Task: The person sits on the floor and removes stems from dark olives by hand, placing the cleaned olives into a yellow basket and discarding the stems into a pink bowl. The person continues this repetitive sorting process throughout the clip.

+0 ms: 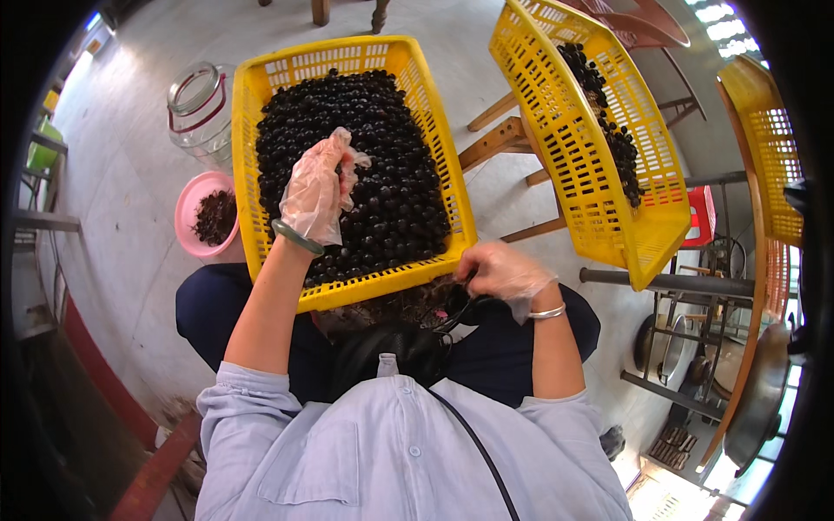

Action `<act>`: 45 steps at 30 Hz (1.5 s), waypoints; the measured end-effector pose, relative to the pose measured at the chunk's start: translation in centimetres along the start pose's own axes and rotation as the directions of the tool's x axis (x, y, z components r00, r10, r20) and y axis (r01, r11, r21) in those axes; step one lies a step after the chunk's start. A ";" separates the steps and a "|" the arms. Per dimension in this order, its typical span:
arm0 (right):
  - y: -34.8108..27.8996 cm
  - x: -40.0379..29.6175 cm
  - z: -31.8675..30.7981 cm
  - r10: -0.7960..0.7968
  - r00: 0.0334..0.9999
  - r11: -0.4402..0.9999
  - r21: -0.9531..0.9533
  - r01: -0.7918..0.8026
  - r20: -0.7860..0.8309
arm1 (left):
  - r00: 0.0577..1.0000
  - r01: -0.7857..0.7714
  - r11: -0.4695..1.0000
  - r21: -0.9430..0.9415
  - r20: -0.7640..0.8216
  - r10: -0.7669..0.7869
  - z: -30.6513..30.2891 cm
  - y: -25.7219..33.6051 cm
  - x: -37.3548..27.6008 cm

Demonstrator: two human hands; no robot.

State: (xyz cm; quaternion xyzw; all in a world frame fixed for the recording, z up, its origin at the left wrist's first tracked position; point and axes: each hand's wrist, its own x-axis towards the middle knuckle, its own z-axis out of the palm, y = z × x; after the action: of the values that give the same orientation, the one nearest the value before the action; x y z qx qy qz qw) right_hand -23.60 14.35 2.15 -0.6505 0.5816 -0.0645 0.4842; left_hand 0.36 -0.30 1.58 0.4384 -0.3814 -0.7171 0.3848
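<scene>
A yellow plastic crate (466, 251) before me holds a deep layer of dark round fruits (384, 195), which look like grapes. My left hand (319, 185), in a clear plastic glove and with a green bangle at the wrist, is over the fruits with its fingers curled; whether it holds any is hidden. Just outside the crate's near right corner is my right hand (502, 270), also gloved, with a silver bangle. Its fingers are bent over something dark that I cannot make out. Below the crate's near edge, between my knees, lie brown stems (391, 306).
A pink bowl (186, 221) of brown stems and a glass jar (195, 120) stand on the floor at the left. To the right, a second yellow crate (625, 251) with dark fruits rests on a wooden stool (495, 143). Metal shelving (677, 283) with pans is farther right.
</scene>
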 end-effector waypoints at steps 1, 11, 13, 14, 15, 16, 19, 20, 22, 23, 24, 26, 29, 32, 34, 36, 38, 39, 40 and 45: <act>1.0 -0.5 0.7 -0.046 0.999 0.992 -0.115 0.047 0.004 | 1.000 -0.026 0.996 0.089 -0.015 0.028 0.3 -0.2 0.2; -2.2 -6.1 -0.4 -0.075 0.978 0.997 -0.044 0.068 -0.192 | 0.893 -0.432 0.502 0.749 0.276 0.357 1.1 -5.0 1.5; -5.3 -9.1 -3.4 -0.235 0.892 0.972 -0.074 0.224 -0.387 | 0.904 -0.420 0.480 0.770 0.305 0.300 1.8 -5.4 1.1; -6.9 -10.7 -5.6 -0.196 0.854 0.979 -0.141 0.145 -0.482 | 0.919 -0.389 0.511 0.767 0.285 0.273 2.1 -5.0 0.5; -7.5 -12.1 -7.8 -0.152 0.802 0.979 -0.199 0.042 -0.577 | 0.932 -0.360 0.529 0.769 0.280 0.229 2.8 -4.8 0.2; -6.7 -12.4 -10.2 -0.121 0.724 0.984 -0.176 0.000 -0.679 | 0.915 -0.402 0.501 0.766 0.312 0.256 2.3 -5.3 0.6; -1.0 -11.0 -19.2 -0.133 0.511 0.962 -0.234 -0.138 -0.849 | 0.897 -0.439 0.493 0.751 0.337 0.286 1.8 -5.9 1.0; 2.3 -10.9 -22.2 0.010 0.541 0.924 -0.199 -0.327 -0.841 | 0.895 -0.446 0.508 0.737 0.344 0.286 2.2 -6.0 1.0; 7.0 -9.8 -25.9 0.259 0.544 0.766 -0.173 -0.619 -0.798 | 0.865 -0.498 0.471 0.728 0.383 0.323 1.9 -6.5 1.4; 8.4 -9.0 -26.7 0.361 0.526 0.665 -0.183 -0.724 -0.770 | 0.852 -0.518 0.447 0.729 0.395 0.343 1.7 -6.5 1.5; 9.5 -8.3 -26.9 0.398 0.497 0.645 -0.150 -0.750 -0.771 | 0.854 -0.510 0.413 0.754 0.391 0.342 1.8 -6.0 1.2; 11.3 -6.7 -27.2 0.469 0.435 0.595 -0.089 -0.799 -0.768 | 0.860 -0.502 0.426 0.753 0.381 0.340 1.8 -5.1 0.8; 14.9 -5.2 -26.2 0.376 0.389 0.528 -0.150 -0.836 -0.841 | 0.856 -0.512 0.441 0.737 0.397 0.330 2.0 -4.6 0.9; 15.1 -4.4 -26.3 0.472 0.452 0.586 -0.113 -0.802 -0.757 | 0.861 -0.505 0.455 0.733 0.392 0.323 1.9 -4.4 1.1; 13.6 -4.1 -25.9 0.462 0.479 0.586 -0.148 -0.796 -0.747 | 0.868 -0.494 0.476 0.728 0.384 0.314 1.9 -4.2 1.0; 11.8 -5.0 -26.3 0.557 0.421 0.637 0.043 -0.770 -0.716 | 0.873 -0.487 0.498 0.717 0.382 0.304 1.8 -4.2 0.9; 14.7 -7.9 -27.9 0.444 0.574 0.588 -0.260 -0.766 -0.689 | 0.852 -0.523 0.502 0.689 0.411 0.324 2.4 -4.4 0.9; 14.5 -8.3 -27.7 0.385 0.540 0.640 -0.205 -0.741 -0.749 | 0.846 -0.533 0.499 0.683 0.413 0.338 2.5 -4.4 0.8; 14.2 -8.7 -27.5 0.325 0.500 0.692 -0.158 -0.704 -0.802 | 0.843 -0.538 0.512 0.670 0.413 0.346 2.5 -4.3 0.7; 11.3 -13.6 -27.7 -0.120 0.743 0.677 -0.602 -0.424 -0.658 | 0.800 -0.600 0.510 0.616 0.451 0.396 3.6 -4.2 0.2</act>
State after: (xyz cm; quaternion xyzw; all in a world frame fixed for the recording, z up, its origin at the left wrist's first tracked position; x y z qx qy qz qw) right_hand -53.65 11.78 15.16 -0.6665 0.7444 -0.0094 -0.0405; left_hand -3.91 1.99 -1.08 0.3296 -0.7916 -0.4075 0.3142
